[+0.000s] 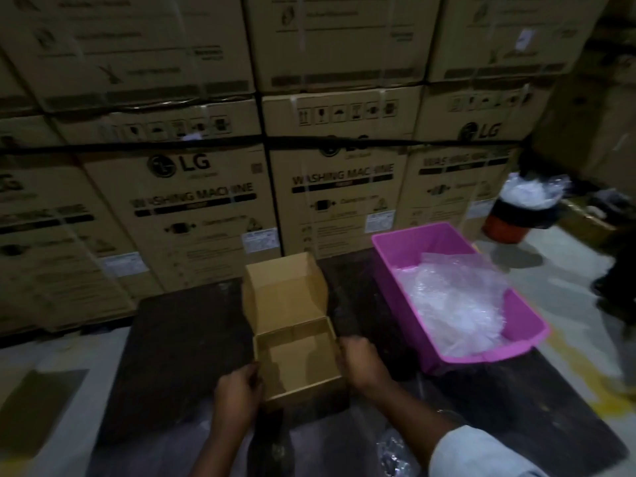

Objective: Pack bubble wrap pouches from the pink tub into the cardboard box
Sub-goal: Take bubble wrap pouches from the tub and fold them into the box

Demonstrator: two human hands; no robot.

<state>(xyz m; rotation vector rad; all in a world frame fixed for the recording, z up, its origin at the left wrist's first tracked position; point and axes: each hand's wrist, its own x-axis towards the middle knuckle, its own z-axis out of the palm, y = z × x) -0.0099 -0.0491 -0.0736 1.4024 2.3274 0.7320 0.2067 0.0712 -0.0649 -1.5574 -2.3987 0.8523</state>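
A small cardboard box (298,364) stands open and empty on a dark table (179,356), its lid (285,287) tilted up at the back. My left hand (237,394) grips the box's left wall and my right hand (361,361) grips its right wall. To the right sits the pink tub (395,256), holding a heap of clear bubble wrap pouches (457,297).
Stacked washing machine cartons (192,201) form a wall right behind the table. An orange-and-black bin (516,215) stuffed with clear plastic stands on the floor at the far right. A person's dark leg (616,280) shows at the right edge. Crumpled plastic (392,452) lies at the table's near edge.
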